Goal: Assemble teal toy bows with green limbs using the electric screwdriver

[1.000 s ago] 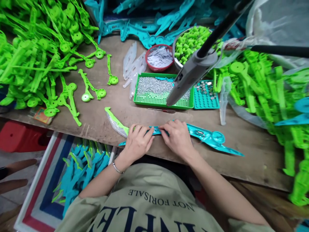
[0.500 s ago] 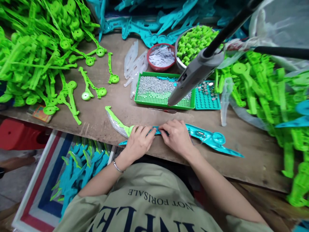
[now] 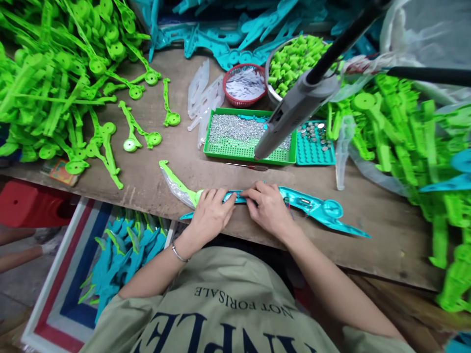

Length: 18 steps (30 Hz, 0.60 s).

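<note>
A long blue plastic piece [image 3: 312, 206] lies along the table's near edge, with a green arm piece [image 3: 179, 185] and a clear part at its left end. My left hand [image 3: 212, 214] is closed over the blue piece near the green part, thumb and fingers on its rim. Just to the right, my right hand [image 3: 268, 208] has its fingers bent together on the middle of the same piece. Whether a small part sits between the right fingertips is too small to tell.
Beyond the hands stand a green tray [image 3: 253, 156] of small metal pieces, a blue tray [image 3: 315, 158], a red basket [image 3: 246, 102] and a bowl of green parts. A grey electric screwdriver [image 3: 294, 115] hangs over the tray. Green piles [image 3: 44, 98] flank both sides.
My right fingers have shifted slightly on the blue piece. The whole view has moved a little; my left hand stays in place on the piece.
</note>
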Motion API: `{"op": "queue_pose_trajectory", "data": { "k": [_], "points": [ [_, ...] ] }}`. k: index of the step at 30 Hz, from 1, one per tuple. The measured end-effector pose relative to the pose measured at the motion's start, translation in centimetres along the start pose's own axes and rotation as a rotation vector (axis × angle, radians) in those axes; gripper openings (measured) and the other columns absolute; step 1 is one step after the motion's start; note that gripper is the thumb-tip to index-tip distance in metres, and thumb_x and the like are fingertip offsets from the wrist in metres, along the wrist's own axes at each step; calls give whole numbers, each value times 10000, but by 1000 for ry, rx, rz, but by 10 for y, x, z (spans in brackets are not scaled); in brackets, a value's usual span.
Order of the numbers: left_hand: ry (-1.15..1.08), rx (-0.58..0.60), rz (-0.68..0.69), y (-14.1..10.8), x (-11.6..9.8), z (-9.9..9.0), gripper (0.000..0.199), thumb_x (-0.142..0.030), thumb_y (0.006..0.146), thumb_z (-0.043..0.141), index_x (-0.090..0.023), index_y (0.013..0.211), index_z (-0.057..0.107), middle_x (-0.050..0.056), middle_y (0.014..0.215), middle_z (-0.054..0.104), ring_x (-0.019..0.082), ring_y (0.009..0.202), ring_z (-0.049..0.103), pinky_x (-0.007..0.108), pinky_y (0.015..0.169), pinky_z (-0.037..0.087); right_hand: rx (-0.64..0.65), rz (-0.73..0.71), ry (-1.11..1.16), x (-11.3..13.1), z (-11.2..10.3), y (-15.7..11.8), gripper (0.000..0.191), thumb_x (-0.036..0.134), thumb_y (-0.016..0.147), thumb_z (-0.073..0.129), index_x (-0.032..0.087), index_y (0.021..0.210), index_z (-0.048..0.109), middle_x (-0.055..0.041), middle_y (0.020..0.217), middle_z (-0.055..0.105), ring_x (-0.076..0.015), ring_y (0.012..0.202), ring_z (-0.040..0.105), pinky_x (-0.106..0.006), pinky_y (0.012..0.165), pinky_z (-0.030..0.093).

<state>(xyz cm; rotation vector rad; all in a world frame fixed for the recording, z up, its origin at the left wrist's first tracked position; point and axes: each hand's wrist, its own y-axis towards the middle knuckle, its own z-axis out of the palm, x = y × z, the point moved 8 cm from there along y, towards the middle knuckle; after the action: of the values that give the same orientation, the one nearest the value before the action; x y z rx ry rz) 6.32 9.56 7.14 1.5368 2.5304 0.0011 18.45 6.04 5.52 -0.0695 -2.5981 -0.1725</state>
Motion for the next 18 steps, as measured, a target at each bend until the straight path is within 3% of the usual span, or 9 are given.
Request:
{"op": "queue_pose_trajectory", "data": {
  "k": [13,16,18],
  "points": [
    [-51,20,-43,-1,7,4,332,-258,1001,547,-234,1316,647,130,1205,627,281,1011,559,443,841,489,7,-43,-225,9,-3,-1,317,109,924,538,251,982,815,-103,892,604,-251,859,463,-394,745,297],
    [-25,-17,-44,-1,9,3,338,-236,987,545,-241,1301,672,135,1152,631,290,970,555,442,806,482,38,-60,-235,19,-3,-4,345,93,924,521,231,1106,780,-110,930,627,-270,904,483,-424,816,367],
    [3,-42,-32,0,10,1,348,-219,975,549,-235,1296,683,141,1131,630,293,945,554,438,785,474,32,-96,-199,23,-7,-7,377,73,928,487,196,1166,752,-107,929,650,-268,917,509,-457,946,415]
  ]
}}
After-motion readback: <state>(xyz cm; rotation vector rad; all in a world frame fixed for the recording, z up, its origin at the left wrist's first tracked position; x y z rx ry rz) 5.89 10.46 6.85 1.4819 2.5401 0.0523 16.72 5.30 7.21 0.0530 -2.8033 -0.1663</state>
